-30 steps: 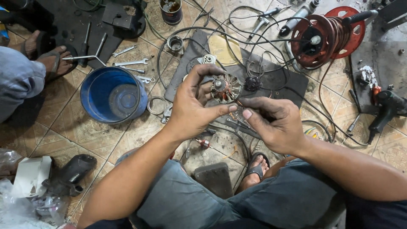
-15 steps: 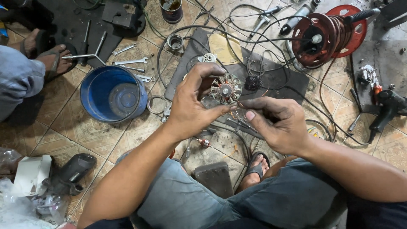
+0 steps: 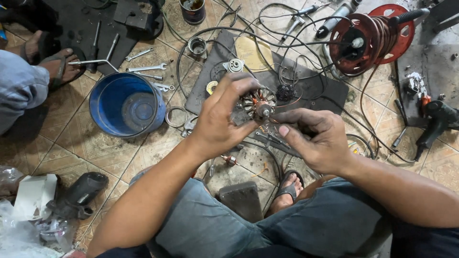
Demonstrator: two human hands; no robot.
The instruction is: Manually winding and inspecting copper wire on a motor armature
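- The left hand (image 3: 222, 122) is curled around a small motor armature (image 3: 257, 104), gripping its slotted metal core from the left side with fingers arched over the top.
- The right hand (image 3: 318, 138) is closed in a narrow pinch, thumb and forefinger meeting at the armature's shaft end, where thin copper wire (image 3: 282, 102) loops out; whether the pinch is on the wire or on the shaft I cannot tell.
- The armature is held in the air between both hands, above the person's lap and over the tiled floor (image 3: 81, 143).
- Just behind the hands lies a dark mat (image 3: 330, 91) carrying a small black clump, a round silver part (image 3: 234, 65) and a yellowish sheet (image 3: 251, 51).
- Below the hands, on the floor, a second small rotor (image 3: 228, 160) lies near a sandalled foot (image 3: 289, 186) of the person.
- To the left stands a blue bucket (image 3: 126, 105), with 3 or more wrenches (image 3: 146, 68) scattered just beyond it.
- Further up are a dark can (image 3: 192, 10) and a small metal cup (image 3: 197, 46).
- At upper right a red cable reel (image 3: 368, 38) sits with black cables (image 3: 306, 28) trailing across the mat.
- At far right a black power tool (image 3: 437, 119) lies on the tiles.
- At far left another person's foot (image 3: 55, 67) in a sandal and a grey trouser leg (image 3: 16, 91) show.
- At lower left lie a black shoe (image 3: 79, 193) and crumpled plastic wrap (image 3: 26, 224).
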